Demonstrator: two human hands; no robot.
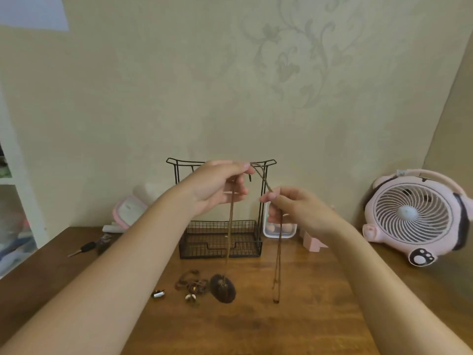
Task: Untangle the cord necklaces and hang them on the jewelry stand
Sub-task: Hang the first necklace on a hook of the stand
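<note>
Wooden worktop nearest, both bare forearms reaching out over it. Below the left hand, a tangled pile of cord necklaces lay on the wood, with a small metal piece just left of it. A dark oval pendant hung straight under the left hand on one strand; couldn't tell if it touched the wood.

Left hand pinched the brown cord necklace at its fingertips. Right hand, lower and just beside it, pinched the same cord between thumb and forefinger. The cord arced between the two, apart from the stand as far as I could see. Two loose strands dropped from the right hand, ends near the worktop – right of the pendant.

Behind both hands stood the black wire jewelry stand, upright, its top bar level with the left fingertips.

Farther back: a key well left of the left hand, a pink-lidded box, a clear tub behind the right hand, and a pink fan well to its right.
</note>
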